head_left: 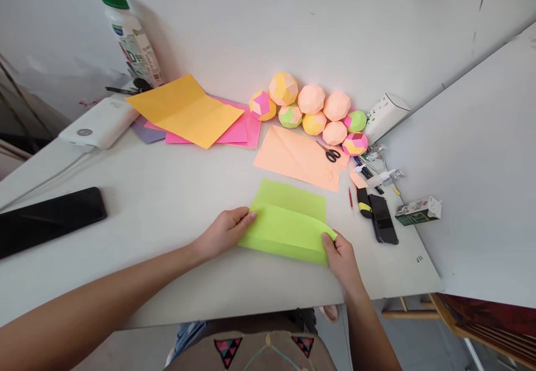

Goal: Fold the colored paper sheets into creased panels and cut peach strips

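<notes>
A lime-green sheet of paper [288, 229] lies near the front of the desk, its near part folded up and over toward the back. My left hand [226, 230] pinches its left edge between thumb and fingers. At the right, my right hand [340, 254] grips the raised corner of the flap, thumb on top. Behind the green paper lies a peach sheet [293, 159], with black-handled scissors [330, 152] resting on its right part.
Several faceted paper balls [310, 99] sit against the wall. Orange paper [184, 109] tops pink sheets at back left, near a power bank [98, 123] and bottle [134, 42]. A black tablet-like device [50, 217] lies left; a phone [382, 218] and small carton [419, 211] stand right.
</notes>
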Available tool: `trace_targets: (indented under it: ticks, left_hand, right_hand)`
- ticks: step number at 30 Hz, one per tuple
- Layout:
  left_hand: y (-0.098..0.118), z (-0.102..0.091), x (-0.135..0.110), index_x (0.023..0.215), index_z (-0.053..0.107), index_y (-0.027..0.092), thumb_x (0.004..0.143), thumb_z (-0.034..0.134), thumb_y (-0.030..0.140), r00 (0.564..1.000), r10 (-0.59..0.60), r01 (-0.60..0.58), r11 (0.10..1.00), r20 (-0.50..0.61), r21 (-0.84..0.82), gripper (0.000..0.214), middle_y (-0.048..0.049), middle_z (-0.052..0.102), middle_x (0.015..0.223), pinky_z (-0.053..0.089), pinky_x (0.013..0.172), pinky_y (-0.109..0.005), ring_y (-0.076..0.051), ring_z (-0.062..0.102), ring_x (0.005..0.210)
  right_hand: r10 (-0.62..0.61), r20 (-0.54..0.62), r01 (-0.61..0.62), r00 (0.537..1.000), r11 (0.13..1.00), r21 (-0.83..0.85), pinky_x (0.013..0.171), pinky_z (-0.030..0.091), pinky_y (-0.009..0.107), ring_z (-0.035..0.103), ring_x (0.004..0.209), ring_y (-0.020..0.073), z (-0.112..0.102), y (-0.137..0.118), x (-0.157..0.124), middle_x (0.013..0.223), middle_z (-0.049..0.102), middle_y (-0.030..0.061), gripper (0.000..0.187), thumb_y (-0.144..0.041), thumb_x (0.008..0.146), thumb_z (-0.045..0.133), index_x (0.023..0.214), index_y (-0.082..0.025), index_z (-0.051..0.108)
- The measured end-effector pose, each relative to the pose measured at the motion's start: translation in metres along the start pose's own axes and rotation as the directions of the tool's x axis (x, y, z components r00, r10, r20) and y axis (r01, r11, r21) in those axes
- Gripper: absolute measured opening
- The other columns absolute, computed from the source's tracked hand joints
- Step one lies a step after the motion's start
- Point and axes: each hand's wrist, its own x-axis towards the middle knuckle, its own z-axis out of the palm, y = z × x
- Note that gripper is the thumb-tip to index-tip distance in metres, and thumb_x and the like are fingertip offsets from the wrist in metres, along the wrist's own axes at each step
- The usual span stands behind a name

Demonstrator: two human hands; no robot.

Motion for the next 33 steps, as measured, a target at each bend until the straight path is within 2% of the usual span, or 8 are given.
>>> trace_targets:
  ticks: [3,7,10,13,18,22,27,33]
  left_hand:
    - [0.001,-0.001,-0.003,0.096,0.052,0.020,0.084,0.047,0.056,1.000,0.004,-0.001,0.993,0.028,-0.122,0.038,0.0039,0.052,0.061,0.038,0.049,-0.024,-0.013,0.050,0.053]
    - [-0.003,0.004,-0.004,0.127,0.037,0.022,0.078,0.059,0.052,1.000,0.009,0.000,0.964,0.030,-0.266,0.061,-0.0013,0.064,0.082,0.047,0.059,-0.030,-0.019,0.062,0.071]
    - [-0.007,0.008,-0.001,0.131,0.034,0.021,0.080,0.058,0.049,1.000,-0.028,0.029,0.971,0.007,-0.236,0.063,-0.0020,0.064,0.084,0.048,0.060,-0.032,-0.020,0.063,0.074]
    - [-0.010,0.008,0.001,0.132,0.033,0.021,0.081,0.057,0.048,1.000,-0.028,0.030,0.977,0.012,-0.211,0.063,-0.0011,0.062,0.083,0.048,0.060,-0.032,-0.020,0.063,0.075]
    - [-0.012,0.008,0.002,0.133,0.032,0.021,0.083,0.055,0.047,1.000,-0.015,0.015,0.978,0.002,-0.206,0.062,0.0003,0.060,0.079,0.049,0.060,-0.032,-0.020,0.063,0.075]
    - [-0.013,0.009,0.001,0.133,0.031,0.021,0.083,0.055,0.047,1.000,-0.001,-0.001,0.971,-0.009,-0.239,0.061,0.0000,0.060,0.080,0.049,0.061,-0.032,-0.019,0.063,0.074]
    - [-0.013,0.006,0.002,0.131,0.034,0.021,0.082,0.056,0.045,1.000,0.024,-0.025,0.965,-0.006,-0.261,0.059,-0.0001,0.062,0.081,0.049,0.061,-0.031,-0.017,0.062,0.071]
    - [-0.016,-0.002,0.004,0.130,0.036,0.022,0.086,0.050,0.040,0.992,0.035,-0.044,0.997,-0.122,-0.068,0.049,-0.0006,0.058,0.087,0.050,0.058,-0.030,-0.014,0.060,0.065]
  right_hand:
    - [-0.019,-0.086,0.006,0.996,0.990,-0.142,0.050,0.035,0.027,0.044,0.052,0.0154,0.005,-0.005,0.006,0.057,0.053,0.0003,0.045,-0.056,0.086,0.038,0.083,-0.017,0.059]
    - [-0.028,-0.127,0.005,0.992,0.984,-0.180,0.050,0.033,0.027,0.044,0.051,0.0156,0.009,-0.004,0.010,0.055,0.051,-0.0006,0.042,-0.053,0.087,0.035,0.081,-0.018,0.057]
    - [-0.024,-0.088,0.007,0.996,0.981,-0.192,0.049,0.035,0.026,0.047,0.051,0.0155,0.001,-0.001,0.015,0.059,0.056,0.0000,0.037,-0.050,0.085,0.039,0.086,-0.018,0.058]
    - [-0.057,-0.072,0.035,0.996,0.959,-0.282,0.054,0.038,0.027,0.050,0.055,0.0160,-0.012,-0.010,0.024,0.068,0.060,0.0006,0.038,-0.044,0.083,0.046,0.107,-0.017,0.056]
    - [-0.220,0.086,0.226,0.972,0.763,-0.605,0.069,0.041,0.033,0.058,0.088,0.0254,-0.014,-0.052,0.043,0.096,0.064,0.0116,0.045,-0.037,0.087,0.046,0.127,-0.016,0.048]
    - [-0.182,0.307,0.336,0.934,0.739,-0.584,0.073,0.041,0.034,0.056,0.098,0.0277,0.010,-0.076,0.060,0.102,0.063,0.0141,0.037,-0.037,0.090,0.045,0.120,-0.016,0.053]
    - [-0.184,0.383,0.382,0.905,0.744,-0.548,0.075,0.041,0.035,0.053,0.101,0.0289,0.027,-0.081,0.074,0.101,0.064,0.0135,0.032,-0.041,0.089,0.047,0.106,-0.016,0.058]
    - [-0.185,0.416,0.381,0.890,0.802,-0.460,0.053,0.034,0.026,0.048,0.059,0.0150,0.027,-0.073,0.068,0.065,0.053,-0.0016,0.026,-0.036,0.092,0.037,0.072,-0.022,0.046]
